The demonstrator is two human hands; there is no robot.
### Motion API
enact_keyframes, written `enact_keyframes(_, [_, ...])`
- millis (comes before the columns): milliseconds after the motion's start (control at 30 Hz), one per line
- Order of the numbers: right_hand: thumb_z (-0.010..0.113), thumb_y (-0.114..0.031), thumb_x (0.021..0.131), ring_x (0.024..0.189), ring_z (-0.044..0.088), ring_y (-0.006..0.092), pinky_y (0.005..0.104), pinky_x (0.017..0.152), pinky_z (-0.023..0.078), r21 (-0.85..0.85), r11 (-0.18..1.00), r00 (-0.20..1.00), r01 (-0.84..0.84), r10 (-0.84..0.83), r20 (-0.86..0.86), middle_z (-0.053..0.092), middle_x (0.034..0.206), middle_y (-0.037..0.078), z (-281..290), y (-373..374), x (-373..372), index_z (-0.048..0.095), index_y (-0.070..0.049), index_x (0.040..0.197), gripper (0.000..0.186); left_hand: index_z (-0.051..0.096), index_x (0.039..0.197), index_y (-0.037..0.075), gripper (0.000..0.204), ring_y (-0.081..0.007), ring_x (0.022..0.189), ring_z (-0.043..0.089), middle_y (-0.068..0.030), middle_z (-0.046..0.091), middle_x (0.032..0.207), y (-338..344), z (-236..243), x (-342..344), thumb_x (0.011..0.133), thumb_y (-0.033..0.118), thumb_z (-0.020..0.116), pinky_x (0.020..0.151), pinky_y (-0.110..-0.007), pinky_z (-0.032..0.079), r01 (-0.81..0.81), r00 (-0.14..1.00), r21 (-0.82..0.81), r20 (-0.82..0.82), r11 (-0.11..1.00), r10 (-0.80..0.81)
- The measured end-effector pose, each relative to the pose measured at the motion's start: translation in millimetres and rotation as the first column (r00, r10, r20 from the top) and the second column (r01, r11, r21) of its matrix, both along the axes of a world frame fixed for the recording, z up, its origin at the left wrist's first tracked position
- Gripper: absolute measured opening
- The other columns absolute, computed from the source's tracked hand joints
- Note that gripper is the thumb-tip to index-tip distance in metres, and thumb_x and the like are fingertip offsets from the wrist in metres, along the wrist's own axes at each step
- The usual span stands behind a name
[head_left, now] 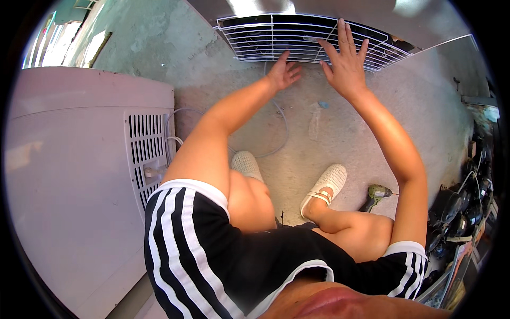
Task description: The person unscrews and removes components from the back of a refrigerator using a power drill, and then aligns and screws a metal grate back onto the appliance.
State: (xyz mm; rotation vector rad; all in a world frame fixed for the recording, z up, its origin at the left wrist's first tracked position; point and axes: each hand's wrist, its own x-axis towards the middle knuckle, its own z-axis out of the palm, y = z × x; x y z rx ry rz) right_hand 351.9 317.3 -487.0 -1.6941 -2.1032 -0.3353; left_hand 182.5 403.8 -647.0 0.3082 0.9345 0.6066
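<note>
A white wire grille [297, 50] covers a dark opening at the foot of a large metal cabinet [340, 10]. Against its right half lies my right hand [346, 69], fingers stretched out and spread over the bars. My left hand [284, 73] is by the grille's lower edge, palm partly turned up, its fingers apart and holding nothing. Whether its fingertips touch the wire I cannot tell. Behind the bars the contents are too dark to make out.
A green cordless drill [376, 195] lies on the concrete floor beside my right leg. To the left stands a big white appliance [79, 175] with a slotted vent [144, 149]; a thin pale hose [286, 125] loops from beside it. Black parts [449, 207] pile up at the right.
</note>
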Motion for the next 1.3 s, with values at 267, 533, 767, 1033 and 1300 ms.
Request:
enact_keyframes(267, [0.070,-0.018,0.079,0.145,0.019,0.0347,0.0690,0.106,0.015,0.047,0.998,0.996,-0.034,0.038,-0.077,0.018,0.156,0.018,7.9,-7.8,4.2,0.055,-0.023,0.127,0.050,0.042,0.134,0.023,0.051,-0.0225,0.122,0.052,-0.0047,0.053,0.127,-14.6,15.4,0.6,0.091,0.046,0.056,0.101,-0.045,0.040,0.068,0.997,-0.033,0.033,0.997,-0.067])
enact_keyframes(533, [0.072,-0.028,0.084,0.119,0.049,0.0283,0.0352,0.098,0.042,-0.376,0.864,0.537,-0.333,-0.154,-0.829,0.049,0.126,0.016,-9.6,-93.0,-22.8,0.050,-0.002,0.127,0.056,0.039,0.136,0.006,0.071,-0.0162,0.124,0.049,-0.0033,0.053,0.130,-44.8,2.0,-9.3,0.089,0.058,0.052,0.107,-0.037,0.036,0.221,0.973,-0.097,0.092,0.971,-0.212])
enact_keyframes(767, [0.077,-0.055,0.074,0.140,0.024,0.0351,0.0528,0.111,0.028,-0.586,0.652,-0.288,-0.481,-0.749,-0.597,0.022,0.148,0.028,-46.8,-114.0,13.4,0.014,0.008,0.146,0.114,0.036,0.140,0.006,0.076,-0.0133,0.128,0.045,-0.0002,0.049,0.137,-88.7,39.9,0.6,0.090,0.061,0.049,0.109,-0.037,0.035,0.377,0.922,-0.165,0.163,0.911,-0.352])
enact_keyframes(1033, [0.074,-0.053,0.078,0.138,0.030,0.0300,0.0467,0.114,0.027,-0.386,0.782,-0.530,-0.489,-0.618,-0.580,0.034,0.144,0.015,-46.2,-128.9,13.4,0.035,-0.007,0.140,0.087,0.022,0.148,0.016,0.085,-0.0204,0.137,0.033,0.0007,0.033,0.150,-120.3,69.3,-1.7,0.086,0.061,0.057,0.113,-0.042,0.028,0.548,0.799,-0.031,0.313,0.836,-0.513])
enact_keyframes(1300, [0.072,-0.038,0.084,0.137,0.036,0.0262,0.0454,0.113,0.031,-0.426,0.802,-0.528,-0.420,-0.597,-0.603,0.044,0.140,0.010,-46.0,-152.4,21.3,0.044,-0.010,0.132,0.063,0.017,0.151,0.021,0.091,-0.0257,0.137,0.034,-0.0056,0.026,0.154,-146.8,71.4,5.8,0.083,0.060,0.063,0.113,-0.047,0.025,0.547,0.804,0.029,0.257,0.836,-0.535])
